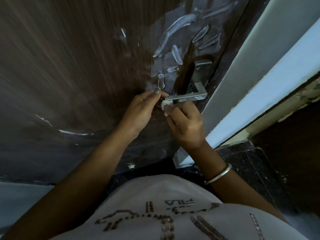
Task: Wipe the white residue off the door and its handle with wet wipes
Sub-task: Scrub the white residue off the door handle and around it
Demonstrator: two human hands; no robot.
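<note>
A dark brown door (72, 70) fills the view, streaked with white residue (174, 26) above and left of its metal lever handle (187, 97). The handle's plate (201, 71) sits by the door's right edge, and white marks show on the lever. My left hand (141, 110) grips the free end of the lever, thumb on top. My right hand (186, 123) holds a crumpled white wet wipe (166, 105) pressed under the lever, just right of my left hand. Most of the wipe is hidden in my fingers.
A white door frame (256, 78) runs diagonally along the door's right edge. Dark speckled floor tiles (245, 167) lie below it. More white smears (74, 132) mark the lower door. A metal bangle (218, 174) circles my right wrist.
</note>
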